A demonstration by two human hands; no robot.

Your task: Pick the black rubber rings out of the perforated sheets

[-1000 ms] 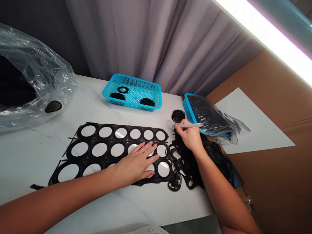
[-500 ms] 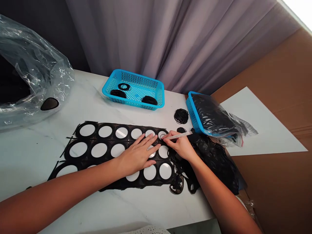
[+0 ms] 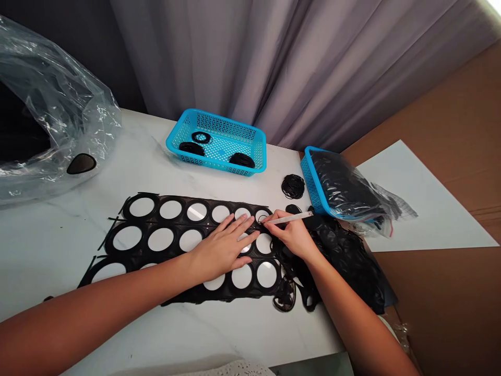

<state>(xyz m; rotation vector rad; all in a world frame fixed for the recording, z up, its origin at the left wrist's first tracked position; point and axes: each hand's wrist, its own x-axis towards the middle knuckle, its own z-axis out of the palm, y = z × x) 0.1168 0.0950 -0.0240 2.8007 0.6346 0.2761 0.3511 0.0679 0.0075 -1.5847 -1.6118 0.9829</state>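
A black sheet with rows of large round holes [image 3: 146, 222] lies on the white table, and white shows through the holes. My left hand [image 3: 219, 253] rests flat on its right half with the fingers spread, covering some holes. In my right hand [image 3: 295, 236] is a slim, whitish pen-like tool [image 3: 293, 216], pinched between the fingers. Its tip is at the upper right hole, by a thin black ring; the exact contact is too small to make out. Right of the sheet, under my right forearm, lies a heap of black cut-out scraps [image 3: 348, 261].
Behind the sheet stands a blue basket [image 3: 217, 166] with black ring bundles. Another bundle of black rings [image 3: 293, 186] lies near a second blue basket [image 3: 315, 180] holding a bagged black stack [image 3: 344, 183]. A large clear plastic bag [image 3: 94, 120] is at left, a white board [image 3: 422, 209] at right.
The view has shifted slightly, so everything sits a little further right. Both hands keep almost the same place on the sheet, and the tool stays at the same hole.
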